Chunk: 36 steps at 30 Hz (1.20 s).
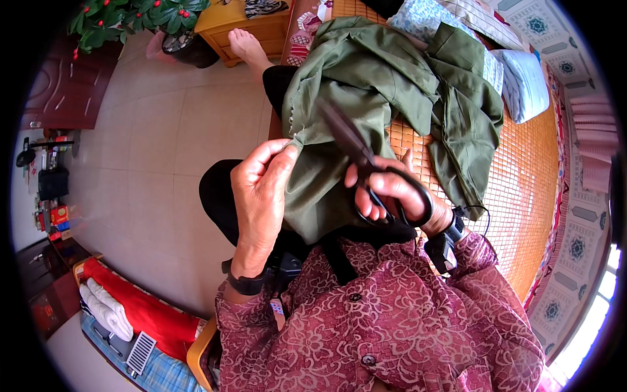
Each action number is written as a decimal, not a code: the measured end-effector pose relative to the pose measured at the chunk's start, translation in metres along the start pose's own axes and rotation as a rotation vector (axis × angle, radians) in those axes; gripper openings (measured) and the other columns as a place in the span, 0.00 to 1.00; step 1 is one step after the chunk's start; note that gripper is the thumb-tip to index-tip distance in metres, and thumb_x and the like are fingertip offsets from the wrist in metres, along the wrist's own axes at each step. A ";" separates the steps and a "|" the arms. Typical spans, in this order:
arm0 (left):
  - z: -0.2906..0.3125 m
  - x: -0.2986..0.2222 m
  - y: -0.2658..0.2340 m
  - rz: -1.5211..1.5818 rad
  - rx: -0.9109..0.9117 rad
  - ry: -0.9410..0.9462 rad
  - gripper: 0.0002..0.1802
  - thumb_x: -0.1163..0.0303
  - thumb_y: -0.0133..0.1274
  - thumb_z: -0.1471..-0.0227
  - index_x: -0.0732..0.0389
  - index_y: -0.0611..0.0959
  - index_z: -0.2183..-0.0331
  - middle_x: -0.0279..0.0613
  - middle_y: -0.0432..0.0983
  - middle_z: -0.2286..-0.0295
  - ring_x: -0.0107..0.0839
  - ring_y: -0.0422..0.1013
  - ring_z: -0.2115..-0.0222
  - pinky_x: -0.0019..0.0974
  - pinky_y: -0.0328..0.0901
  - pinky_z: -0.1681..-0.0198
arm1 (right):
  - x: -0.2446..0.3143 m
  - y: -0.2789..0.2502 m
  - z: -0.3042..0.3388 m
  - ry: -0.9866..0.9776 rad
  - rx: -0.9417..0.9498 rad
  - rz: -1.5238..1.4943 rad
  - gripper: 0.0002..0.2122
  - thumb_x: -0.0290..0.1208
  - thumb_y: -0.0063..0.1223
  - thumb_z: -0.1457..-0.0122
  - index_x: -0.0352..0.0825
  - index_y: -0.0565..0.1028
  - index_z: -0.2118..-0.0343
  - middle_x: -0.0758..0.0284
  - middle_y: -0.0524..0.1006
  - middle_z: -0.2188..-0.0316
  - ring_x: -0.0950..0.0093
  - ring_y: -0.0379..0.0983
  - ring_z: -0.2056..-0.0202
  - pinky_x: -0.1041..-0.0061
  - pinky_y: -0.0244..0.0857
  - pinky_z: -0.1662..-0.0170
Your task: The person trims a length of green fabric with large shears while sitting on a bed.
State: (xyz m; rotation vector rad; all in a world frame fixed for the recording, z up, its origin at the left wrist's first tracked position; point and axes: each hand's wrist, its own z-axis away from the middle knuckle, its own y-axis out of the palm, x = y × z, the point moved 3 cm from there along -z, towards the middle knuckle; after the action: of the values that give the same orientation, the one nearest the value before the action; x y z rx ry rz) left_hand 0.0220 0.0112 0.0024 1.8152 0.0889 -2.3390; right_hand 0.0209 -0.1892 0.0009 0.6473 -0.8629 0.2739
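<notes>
A pale beige tiled floor spreads across the left, near a dark red-brown panelled door and a yellow-brown wooden cabinet. Daylight glares through a bright window beside a white, blue-grey-patterned wall.

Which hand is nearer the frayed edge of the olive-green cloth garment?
Left. The left hand pinches the cloth at the frayed edge; the right hand is farther off, to the edge's right, holding long-bladed black scissors.
</notes>
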 end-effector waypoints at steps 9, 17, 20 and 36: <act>-0.003 0.005 -0.006 -0.060 0.060 -0.048 0.07 0.73 0.52 0.48 0.68 0.79 0.69 0.25 0.67 0.78 0.13 0.58 0.77 0.20 0.53 0.73 | 0.032 -0.014 -0.008 -0.401 -0.472 0.227 0.18 0.28 0.58 0.47 0.34 0.67 0.55 0.71 0.72 0.70 0.83 0.68 0.67 0.83 0.63 0.63; -0.004 0.006 -0.005 -0.089 0.095 -0.049 0.07 0.72 0.51 0.48 0.66 0.78 0.72 0.21 0.61 0.82 0.10 0.52 0.81 0.20 0.47 0.80 | 0.013 -0.033 -0.025 -0.367 -0.519 0.680 0.23 0.29 0.63 0.55 0.36 0.67 0.55 0.66 0.73 0.70 0.75 0.70 0.67 0.76 0.64 0.60; -0.005 0.008 -0.009 -0.061 0.097 -0.051 0.07 0.71 0.51 0.48 0.66 0.77 0.73 0.25 0.69 0.78 0.14 0.61 0.75 0.21 0.56 0.70 | 0.011 -0.035 -0.025 -0.317 -0.525 0.688 0.20 0.25 0.58 0.56 0.36 0.69 0.56 0.64 0.74 0.73 0.74 0.70 0.70 0.77 0.65 0.62; -0.003 0.008 -0.009 0.018 0.160 -0.198 0.09 0.76 0.54 0.52 0.69 0.79 0.66 0.28 0.73 0.76 0.12 0.63 0.77 0.18 0.56 0.74 | 0.036 -0.018 0.028 -0.336 -0.477 0.405 0.17 0.30 0.57 0.48 0.32 0.70 0.57 0.72 0.74 0.74 0.84 0.67 0.71 0.83 0.61 0.65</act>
State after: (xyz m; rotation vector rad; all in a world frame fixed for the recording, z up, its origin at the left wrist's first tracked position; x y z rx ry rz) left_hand 0.0210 0.0195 -0.0067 1.6301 -0.1448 -2.5633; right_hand 0.0350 -0.2219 0.0344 0.0645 -1.3317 0.3115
